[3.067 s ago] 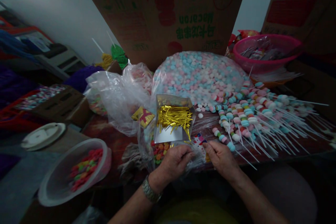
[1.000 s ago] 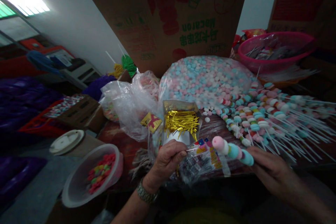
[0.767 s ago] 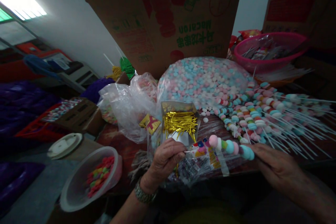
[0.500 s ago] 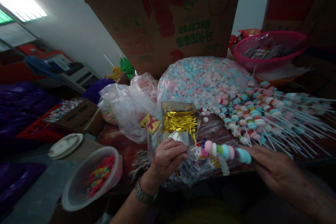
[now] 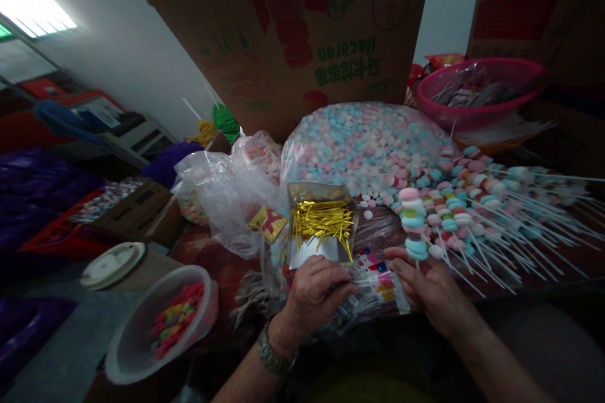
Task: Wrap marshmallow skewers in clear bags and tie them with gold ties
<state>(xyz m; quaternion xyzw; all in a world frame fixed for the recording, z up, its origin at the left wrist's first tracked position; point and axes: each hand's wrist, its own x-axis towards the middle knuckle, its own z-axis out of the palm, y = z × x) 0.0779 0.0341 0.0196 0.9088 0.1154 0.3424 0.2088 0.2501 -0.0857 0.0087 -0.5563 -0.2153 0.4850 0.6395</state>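
My right hand (image 5: 428, 289) is closed round the stick of a marshmallow skewer (image 5: 413, 221), held upright with its pink, white, green and blue pieces on top. My left hand (image 5: 319, 293), a watch on its wrist, pinches the edge of a clear printed plastic bag (image 5: 378, 272) that stretches toward my right hand. Just beyond my left hand stands an open box of gold twist ties (image 5: 321, 223). Many finished marshmallow skewers (image 5: 466, 204) lie piled to the right, their white sticks pointing toward me and to the right.
A big clear sack of pastel marshmallows (image 5: 363, 145) lies at the back, before a cardboard carton (image 5: 283, 75). A pink basket (image 5: 477, 107) stands back right. At left are a tub of colourful candies (image 5: 210, 308), a lidded bucket (image 5: 116, 264) and plastic bags (image 5: 227, 201).
My right hand has turned the marshmallow skewer from lying sideways to upright and moved slightly left. My left hand has shifted a little right and down.
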